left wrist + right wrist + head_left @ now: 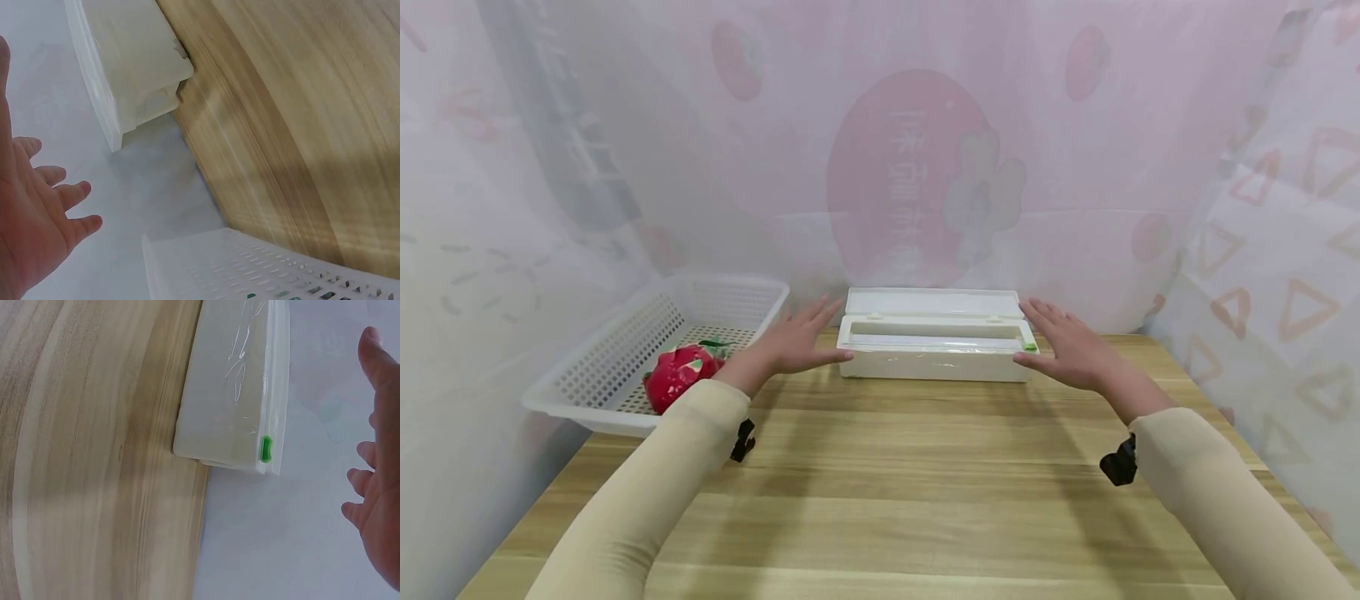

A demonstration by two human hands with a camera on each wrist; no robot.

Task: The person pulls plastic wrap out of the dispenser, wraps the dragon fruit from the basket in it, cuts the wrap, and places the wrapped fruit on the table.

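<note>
A long white cling film dispenser stands at the back of the table, its lid raised and a pale roll visible inside. Clear, wrinkled film clings to its front wall, and a green slide cutter sits at the right end. My left hand hovers by the dispenser's left end, fingers spread and holding nothing. By the opposite end is my right hand, its fingers likewise extended and holding nothing. Both wrist views show a gap between hand and dispenser.
On the left, a white perforated basket holds a red dragon fruit with green tips, partly behind my left forearm. Printed cloth walls rise behind and at both sides of the wooden table.
</note>
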